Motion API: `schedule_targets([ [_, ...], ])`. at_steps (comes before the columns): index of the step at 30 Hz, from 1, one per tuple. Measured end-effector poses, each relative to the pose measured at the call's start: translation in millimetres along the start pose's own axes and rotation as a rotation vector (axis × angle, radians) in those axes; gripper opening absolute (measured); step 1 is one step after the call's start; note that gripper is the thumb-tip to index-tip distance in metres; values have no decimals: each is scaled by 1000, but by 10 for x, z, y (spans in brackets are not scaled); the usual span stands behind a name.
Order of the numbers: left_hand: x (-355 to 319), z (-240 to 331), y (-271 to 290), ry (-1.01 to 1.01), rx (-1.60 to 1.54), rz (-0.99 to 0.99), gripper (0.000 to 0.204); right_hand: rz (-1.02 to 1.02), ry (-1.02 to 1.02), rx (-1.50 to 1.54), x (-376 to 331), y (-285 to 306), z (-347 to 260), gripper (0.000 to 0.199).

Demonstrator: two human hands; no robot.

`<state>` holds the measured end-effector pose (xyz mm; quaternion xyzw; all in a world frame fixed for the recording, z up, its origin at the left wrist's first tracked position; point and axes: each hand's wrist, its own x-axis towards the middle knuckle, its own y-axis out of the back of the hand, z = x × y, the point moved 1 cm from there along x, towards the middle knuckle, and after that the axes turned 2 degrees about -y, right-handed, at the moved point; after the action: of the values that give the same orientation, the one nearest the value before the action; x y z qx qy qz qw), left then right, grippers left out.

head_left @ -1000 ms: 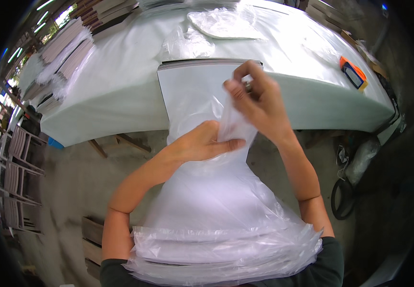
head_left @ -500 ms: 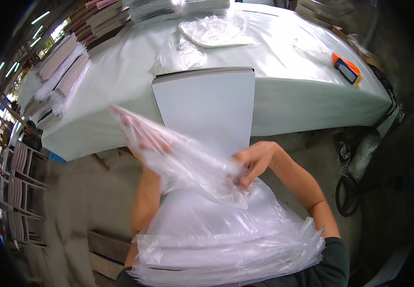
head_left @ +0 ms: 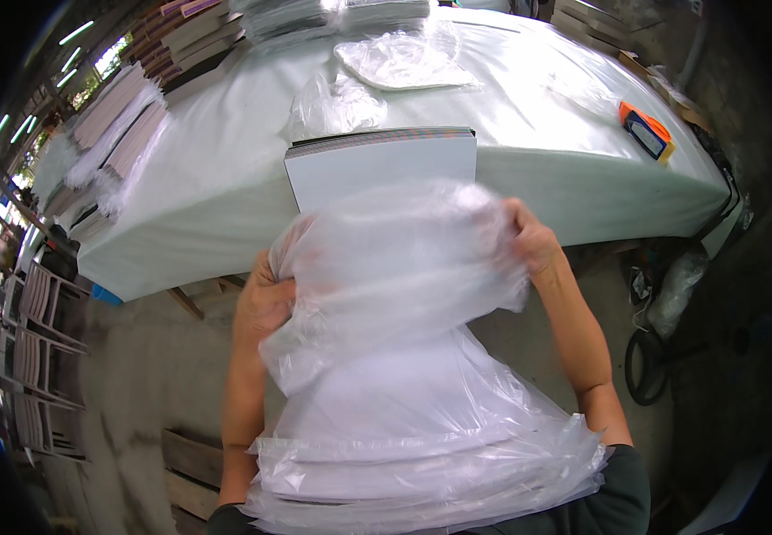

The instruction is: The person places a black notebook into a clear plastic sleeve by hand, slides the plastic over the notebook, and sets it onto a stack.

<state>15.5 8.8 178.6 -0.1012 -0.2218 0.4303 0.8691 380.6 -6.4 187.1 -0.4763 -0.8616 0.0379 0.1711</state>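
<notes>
A clear plastic bag [head_left: 395, 267] hangs stretched between two raised hands, just in front of a white stack [head_left: 381, 160] at the edge of the cloth-covered surface [head_left: 537, 116]. The left hand [head_left: 266, 303] has its grip bunched on the bag's left side; the right hand [head_left: 533, 245] pinches the top right corner, forearm angled upward. More bags [head_left: 422, 455] pile against the person's lap. An orange tool [head_left: 644, 132] lies well apart.
</notes>
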Motion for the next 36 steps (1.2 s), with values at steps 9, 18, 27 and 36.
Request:
schedule_targets([
  [9, 543, -10, -106, -439, 1137, 730, 47, 748, 174, -1243, 474, -137, -278, 48],
  [18, 681, 373, 85, -454, 865, 580, 53, 869, 440, -1385, 283, -480, -351, 38],
  [27, 416, 237, 576, 458, 323, 150, 58, 764, -382, -182, 98, 170, -54, 27],
  [36, 160, -52, 451, -258, -359, 33, 63, 317, -247, 142, 375, -96, -197, 32],
])
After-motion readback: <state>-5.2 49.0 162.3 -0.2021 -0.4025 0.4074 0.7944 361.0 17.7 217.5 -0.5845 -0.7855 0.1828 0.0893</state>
